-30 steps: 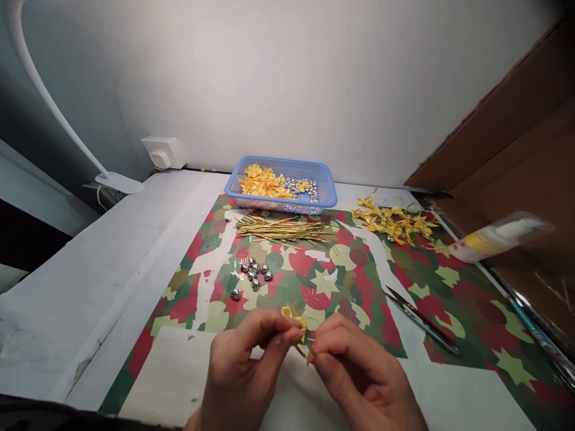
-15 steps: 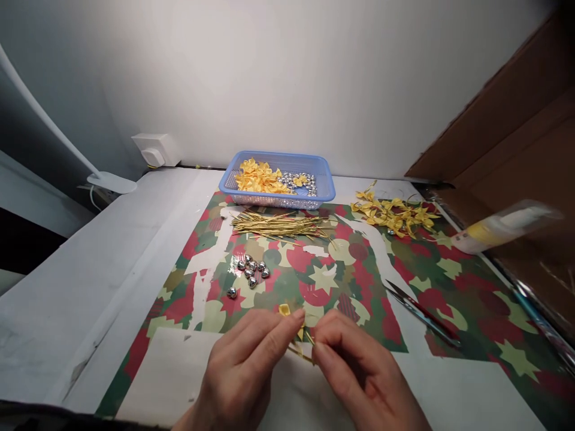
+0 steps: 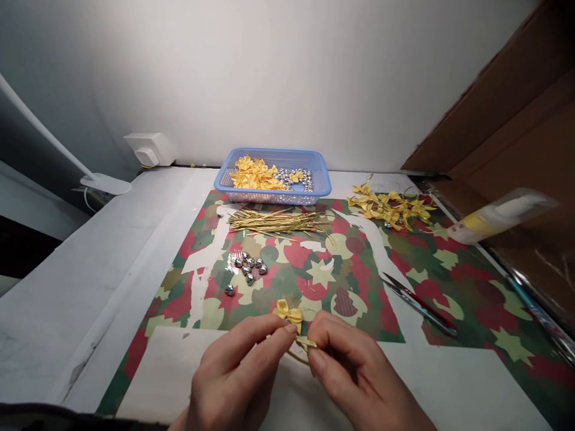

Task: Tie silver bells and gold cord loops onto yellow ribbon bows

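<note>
Between my hands at the near edge is a yellow ribbon bow (image 3: 290, 313) with a gold tie (image 3: 297, 358) looped below it. My left hand (image 3: 242, 365) pinches at the base of the bow, fingers pressed together. Thumb and forefinger of my right hand (image 3: 345, 362) close on the gold tie, just right of the bow. A small silver bell (image 3: 229, 290) lies alone beyond my left hand, near a cluster of several silver bells (image 3: 249, 265). Farther back lies a bundle of gold ties (image 3: 278, 222). My fingertips hide part of the bow and tie.
A blue basket (image 3: 272, 196) at the back holds yellow bows and silver bells. Several yellow bows on ties (image 3: 395, 209) lie back right. Scissors (image 3: 420, 305) rest to the right, and a bottle (image 3: 498, 218) leans by the cardboard (image 3: 507, 114). A white lamp (image 3: 105, 184) stands left.
The bow now shows more fully above my left fingertips, its loops spread. My right hand has shifted slightly with the gold tie. The whole view has moved a little.
</note>
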Demonstrator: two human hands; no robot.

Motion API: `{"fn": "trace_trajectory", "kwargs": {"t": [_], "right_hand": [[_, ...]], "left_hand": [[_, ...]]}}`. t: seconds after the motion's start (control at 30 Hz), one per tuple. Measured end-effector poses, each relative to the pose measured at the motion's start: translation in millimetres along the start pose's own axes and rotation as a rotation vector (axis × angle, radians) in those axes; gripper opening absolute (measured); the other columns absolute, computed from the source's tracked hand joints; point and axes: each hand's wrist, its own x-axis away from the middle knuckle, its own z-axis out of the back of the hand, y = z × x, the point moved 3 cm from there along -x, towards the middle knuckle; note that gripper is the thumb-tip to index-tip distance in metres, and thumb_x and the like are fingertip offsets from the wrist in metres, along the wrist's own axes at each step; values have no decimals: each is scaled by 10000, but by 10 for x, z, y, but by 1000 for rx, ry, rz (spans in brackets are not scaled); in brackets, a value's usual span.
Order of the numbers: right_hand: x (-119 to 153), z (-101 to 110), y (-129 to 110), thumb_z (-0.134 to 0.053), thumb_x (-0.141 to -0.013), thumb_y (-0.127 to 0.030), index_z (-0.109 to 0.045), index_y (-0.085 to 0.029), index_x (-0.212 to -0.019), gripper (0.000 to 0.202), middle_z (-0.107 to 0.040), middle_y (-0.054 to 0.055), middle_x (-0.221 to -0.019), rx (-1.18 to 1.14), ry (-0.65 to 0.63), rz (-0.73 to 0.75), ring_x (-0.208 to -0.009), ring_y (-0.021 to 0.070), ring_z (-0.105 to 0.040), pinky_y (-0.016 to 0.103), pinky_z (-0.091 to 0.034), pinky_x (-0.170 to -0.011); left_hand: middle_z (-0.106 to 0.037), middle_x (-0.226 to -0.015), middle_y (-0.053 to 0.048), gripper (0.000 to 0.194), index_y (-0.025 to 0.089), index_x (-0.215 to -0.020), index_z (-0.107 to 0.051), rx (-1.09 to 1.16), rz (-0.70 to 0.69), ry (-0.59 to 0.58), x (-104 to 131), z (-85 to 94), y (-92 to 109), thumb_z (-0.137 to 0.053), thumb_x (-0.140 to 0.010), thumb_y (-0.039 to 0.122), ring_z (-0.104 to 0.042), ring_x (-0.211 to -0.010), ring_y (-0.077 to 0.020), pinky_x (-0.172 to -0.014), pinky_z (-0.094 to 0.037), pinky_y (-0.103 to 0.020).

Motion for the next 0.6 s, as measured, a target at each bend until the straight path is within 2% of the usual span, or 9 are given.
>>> {"fn": "trace_trajectory", "kwargs": {"t": [0.3, 0.5, 0.6], "right_hand": [[21, 7, -37, -492, -959, -322, -410, -221, -729, 264, -401, -32, -737, -132, -79, -70, -666, 143, -381, 279, -292, -595], [17, 10, -17, -493, -947, -319, -403, -218, -725, 259, -391, -33, -742, -157, -93, -114, -672, 142, -371, 280, -283, -599], [21, 14, 2, -501, -932, -318, -401, -220, -729, 247, -381, -34, -738, -166, -88, -120, -676, 143, -370, 278, -282, -601]], "left_hand": [[-707, -1013, -110, 356, 112, -1204, -682, 181, -46, -112, -89, 24, -30, -574, -914, -66, -729, -844, -145, -753, -612, -183], [-716, -1016, -96, 365, 152, -1198, -703, 199, 22, -119, -21, 33, -70, -605, -909, -47, -723, -825, -153, -755, -624, -197], [-722, -1021, -100, 347, 154, -1165, -716, 190, 9, -101, -7, 32, -83, -597, -908, -47, -732, -824, -155, -748, -623, -186]]}}
